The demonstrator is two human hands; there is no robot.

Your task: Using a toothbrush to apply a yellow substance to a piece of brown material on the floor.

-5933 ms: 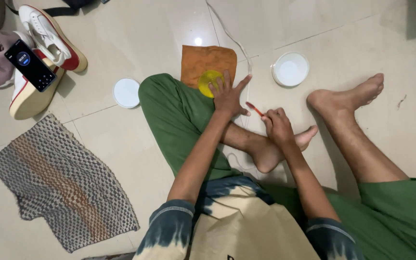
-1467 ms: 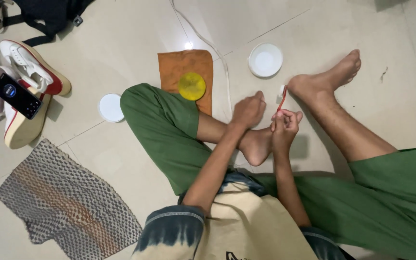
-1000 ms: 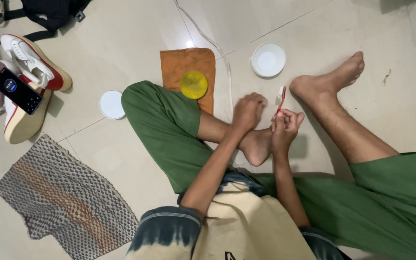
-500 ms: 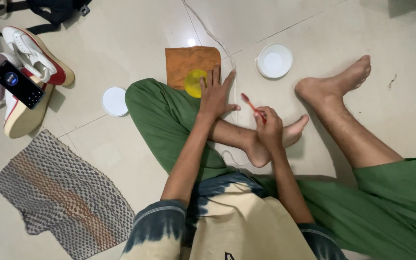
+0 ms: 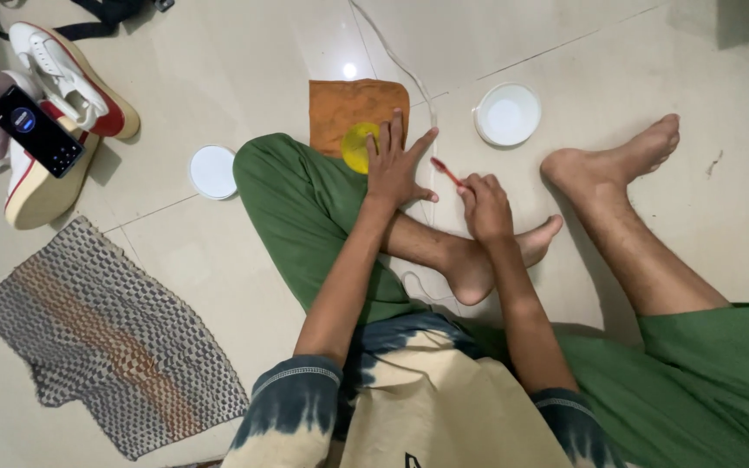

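Observation:
I sit on a tiled floor in green trousers, one leg folded and the other stretched out. My left hand (image 5: 396, 167) is spread open, fingers apart, over the folded shin and just in front of a yellow round object (image 5: 355, 147) lying on an orange cloth (image 5: 344, 106). My right hand (image 5: 483, 204) is closed on a small red toothbrush (image 5: 444, 171) whose head points up and left toward my left hand. The heel of the folded foot (image 5: 478, 264) lies below my right hand. The outstretched foot (image 5: 617, 160) rests to the right.
A white bowl (image 5: 506, 114) stands beyond my right hand, a white lid (image 5: 213, 171) left of my knee. A white cord (image 5: 396, 62) runs across the floor. A patterned mat (image 5: 106, 342) lies at left; white shoes (image 5: 62, 82) with a phone (image 5: 38, 130) sit at the upper left.
My left hand has left the outstretched foot and moved left, opening flat by the yellow object. My right hand with the toothbrush has drawn back over the folded foot.

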